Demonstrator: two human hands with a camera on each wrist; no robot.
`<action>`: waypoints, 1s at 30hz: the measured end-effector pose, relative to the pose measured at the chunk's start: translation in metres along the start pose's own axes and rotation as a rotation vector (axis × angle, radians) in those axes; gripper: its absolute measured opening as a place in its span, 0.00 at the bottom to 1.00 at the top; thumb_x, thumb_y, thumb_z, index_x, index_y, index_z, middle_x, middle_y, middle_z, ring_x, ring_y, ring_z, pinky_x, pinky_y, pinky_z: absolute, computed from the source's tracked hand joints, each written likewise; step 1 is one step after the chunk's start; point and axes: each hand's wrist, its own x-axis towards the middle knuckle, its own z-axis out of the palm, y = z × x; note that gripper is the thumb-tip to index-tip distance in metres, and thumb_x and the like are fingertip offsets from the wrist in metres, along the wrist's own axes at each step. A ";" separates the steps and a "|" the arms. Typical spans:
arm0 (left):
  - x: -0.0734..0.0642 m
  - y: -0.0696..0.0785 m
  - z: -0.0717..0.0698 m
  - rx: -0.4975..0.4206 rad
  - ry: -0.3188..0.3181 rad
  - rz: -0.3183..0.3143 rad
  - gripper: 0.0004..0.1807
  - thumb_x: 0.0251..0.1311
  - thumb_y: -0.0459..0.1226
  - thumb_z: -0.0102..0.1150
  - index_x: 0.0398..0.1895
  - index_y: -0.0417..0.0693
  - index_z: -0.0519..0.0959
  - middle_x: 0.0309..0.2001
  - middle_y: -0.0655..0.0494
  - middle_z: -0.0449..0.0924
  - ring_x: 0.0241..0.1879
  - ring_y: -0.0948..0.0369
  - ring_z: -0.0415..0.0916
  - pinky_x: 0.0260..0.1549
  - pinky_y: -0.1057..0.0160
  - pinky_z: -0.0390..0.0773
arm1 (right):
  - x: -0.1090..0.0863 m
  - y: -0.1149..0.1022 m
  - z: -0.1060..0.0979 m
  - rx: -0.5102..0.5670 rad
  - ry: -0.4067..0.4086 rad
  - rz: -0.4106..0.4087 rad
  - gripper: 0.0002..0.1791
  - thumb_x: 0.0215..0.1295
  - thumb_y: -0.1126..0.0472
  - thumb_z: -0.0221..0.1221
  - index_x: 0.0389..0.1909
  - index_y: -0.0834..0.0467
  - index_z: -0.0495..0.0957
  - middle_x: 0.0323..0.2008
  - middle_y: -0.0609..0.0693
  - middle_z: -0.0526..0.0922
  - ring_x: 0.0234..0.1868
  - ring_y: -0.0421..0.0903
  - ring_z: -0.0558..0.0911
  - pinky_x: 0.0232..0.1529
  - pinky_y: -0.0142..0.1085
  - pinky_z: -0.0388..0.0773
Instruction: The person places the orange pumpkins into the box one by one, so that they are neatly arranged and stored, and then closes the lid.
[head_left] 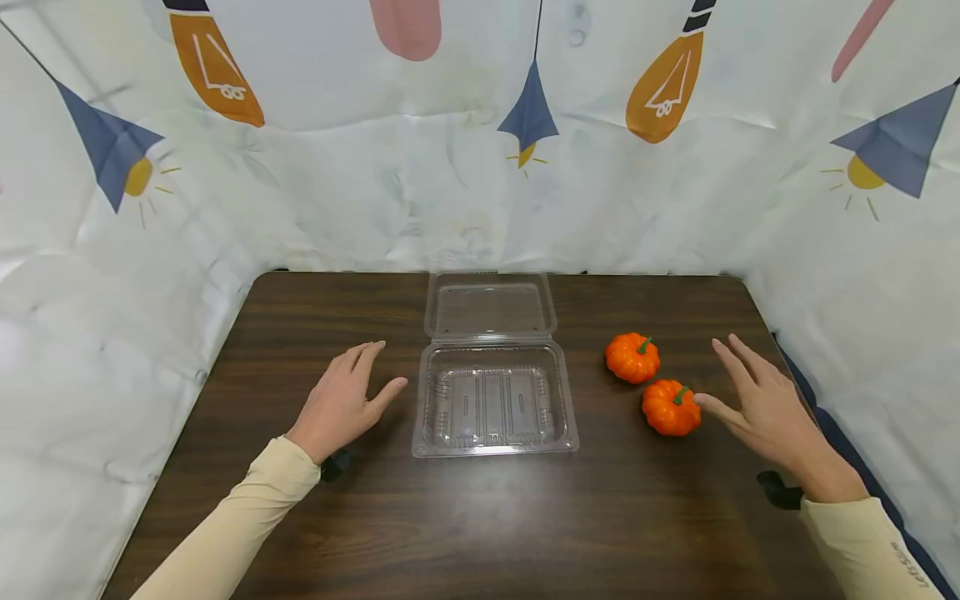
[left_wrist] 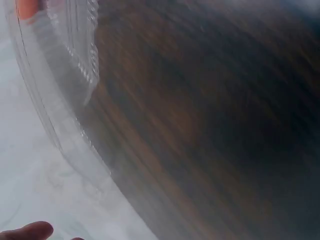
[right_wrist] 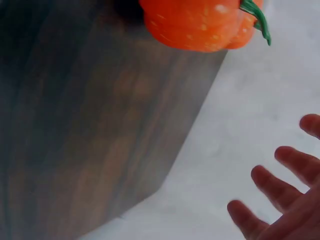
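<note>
A clear plastic clamshell box [head_left: 420,417] stands in the middle of the table with its lid [head_left: 491,308] folded back toward the wall. To its right sit two small orange pumpkins with green stems, the farther pumpkin [head_left: 632,358] and the nearer pumpkin [head_left: 670,408]. My left hand [head_left: 345,400] hovers left of the box, fingers extended, holding nothing. Fingers spread, my right hand [head_left: 765,408] is just right of the nearer pumpkin, thumb close to its stem; whether they touch I cannot tell. In the right wrist view a pumpkin [right_wrist: 195,22] shows at the top.
The dark wooden table [head_left: 480,525] has rounded far corners. A white printed cloth [head_left: 360,192] with lamp and bulb pictures hangs behind it and along both sides. A dark band is at each wrist, such as the left band [head_left: 335,465].
</note>
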 end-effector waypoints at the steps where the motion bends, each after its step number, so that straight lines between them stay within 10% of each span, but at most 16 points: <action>1: 0.000 0.001 0.002 -0.023 -0.001 -0.007 0.41 0.73 0.59 0.55 0.76 0.41 0.63 0.71 0.35 0.69 0.69 0.35 0.68 0.66 0.32 0.71 | -0.001 0.001 0.002 0.027 0.003 -0.003 0.50 0.70 0.44 0.65 0.83 0.54 0.49 0.81 0.69 0.52 0.71 0.79 0.61 0.63 0.78 0.58; 20: -0.009 0.005 0.034 -0.509 -0.052 -0.111 0.39 0.71 0.46 0.63 0.77 0.41 0.59 0.70 0.39 0.71 0.64 0.43 0.78 0.56 0.44 0.84 | -0.014 0.003 0.031 0.228 0.010 0.105 0.56 0.62 0.50 0.73 0.83 0.57 0.48 0.72 0.73 0.59 0.59 0.73 0.73 0.51 0.71 0.73; 25: -0.012 0.006 0.035 -0.595 -0.117 -0.173 0.40 0.70 0.49 0.64 0.78 0.45 0.59 0.70 0.41 0.72 0.62 0.45 0.81 0.54 0.46 0.86 | -0.017 0.005 0.043 0.281 0.032 0.105 0.57 0.59 0.52 0.76 0.82 0.57 0.51 0.69 0.71 0.65 0.59 0.67 0.76 0.51 0.43 0.83; 30: -0.011 0.008 0.037 -0.738 -0.182 -0.199 0.41 0.70 0.47 0.65 0.79 0.45 0.57 0.70 0.40 0.72 0.59 0.49 0.84 0.48 0.54 0.88 | -0.019 0.006 0.052 0.333 0.020 0.140 0.57 0.58 0.52 0.76 0.82 0.58 0.54 0.69 0.70 0.66 0.61 0.66 0.76 0.49 0.08 0.66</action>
